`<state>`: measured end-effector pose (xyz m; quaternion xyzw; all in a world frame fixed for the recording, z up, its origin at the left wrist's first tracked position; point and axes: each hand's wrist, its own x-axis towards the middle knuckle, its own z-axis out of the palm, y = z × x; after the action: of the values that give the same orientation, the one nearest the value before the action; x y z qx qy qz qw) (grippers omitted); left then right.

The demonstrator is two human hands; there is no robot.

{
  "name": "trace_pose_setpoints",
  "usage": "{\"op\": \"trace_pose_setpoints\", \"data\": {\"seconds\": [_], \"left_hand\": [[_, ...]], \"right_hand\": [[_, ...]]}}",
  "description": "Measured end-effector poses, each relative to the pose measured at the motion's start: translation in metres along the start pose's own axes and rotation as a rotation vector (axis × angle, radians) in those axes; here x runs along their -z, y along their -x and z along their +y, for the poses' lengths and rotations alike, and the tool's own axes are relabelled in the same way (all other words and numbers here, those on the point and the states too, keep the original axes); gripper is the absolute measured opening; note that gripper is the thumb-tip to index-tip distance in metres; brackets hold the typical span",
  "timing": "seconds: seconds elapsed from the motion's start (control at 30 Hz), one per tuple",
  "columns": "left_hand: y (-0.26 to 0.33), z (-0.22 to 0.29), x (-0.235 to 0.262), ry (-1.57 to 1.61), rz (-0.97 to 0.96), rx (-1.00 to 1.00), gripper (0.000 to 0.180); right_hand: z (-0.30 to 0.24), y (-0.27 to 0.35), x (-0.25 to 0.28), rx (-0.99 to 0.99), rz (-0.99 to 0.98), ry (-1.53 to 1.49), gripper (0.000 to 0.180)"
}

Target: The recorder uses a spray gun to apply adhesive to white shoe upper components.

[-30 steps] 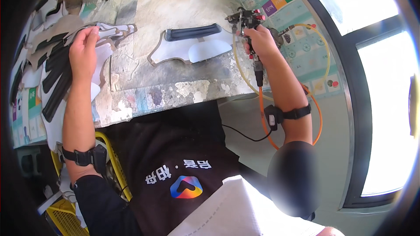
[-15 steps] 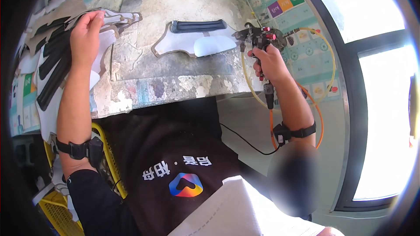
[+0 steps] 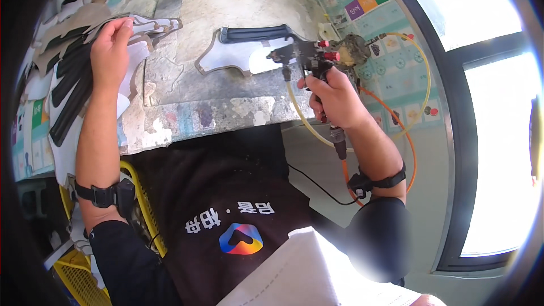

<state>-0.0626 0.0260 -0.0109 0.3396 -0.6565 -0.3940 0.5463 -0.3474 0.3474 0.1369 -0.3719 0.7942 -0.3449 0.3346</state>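
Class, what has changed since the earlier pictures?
The right hand moved the red-knobbed dark metal spray gun toward the body, then left; it now overlaps the flat white panel in view. Nothing visibly grabbed or released. The panel stayed put, as did the left hand.

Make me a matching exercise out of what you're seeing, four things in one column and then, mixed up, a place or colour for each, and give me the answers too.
Column one
1. Spray gun
2. Piece lying by itself
3. Mesh basket
4. Left hand

Column two
A. Yellow, below the table
B. At the overlapping pieces on the left
C. Held in the right hand
D. White, with a dark padded strip

Pairs: 1-C, 2-D, 3-A, 4-B
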Motion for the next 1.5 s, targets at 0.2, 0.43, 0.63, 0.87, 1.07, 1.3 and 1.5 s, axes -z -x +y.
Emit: {"op": "trace_pose_setpoints", "data": {"seconds": [0.2,0.43,0.63,0.87,1.07,1.3,1.5], "left_hand": [[0.001,0.003,0.0,-0.004,-0.017,-0.023,0.029],[0.001,0.001,0.0,-0.031,-0.013,-0.008,0.03],[-0.001,-0.005,-0.001,-0.018,-0.017,-0.021,0.03],[0.001,0.0,0.001,-0.039,-0.031,-0.046,0.029],[-0.001,0.001,-0.002,-0.062,-0.022,-0.045,0.028],[0.002,-0.002,0.0,-0.113,-0.024,-0.038,0.028],[0.001,-0.002,0.0,-0.095,-0.03,-0.058,0.026]], "right_hand": [[0.03,-0.01,0.041,-0.065,0.186,0.022,0.015],[0.016,0.0,0.032,-0.151,0.192,0.067,0.018],[0.004,0.023,-0.005,0.001,0.015,-0.041,0.019],[0.023,0.018,0.021,-0.107,0.139,0.033,0.02],[0.03,0.016,0.029,-0.146,0.198,0.032,0.021],[0.01,0.034,-0.004,-0.059,-0.043,-0.012,0.019],[0.031,0.021,0.022,-0.115,0.116,0.011,0.018]]}}
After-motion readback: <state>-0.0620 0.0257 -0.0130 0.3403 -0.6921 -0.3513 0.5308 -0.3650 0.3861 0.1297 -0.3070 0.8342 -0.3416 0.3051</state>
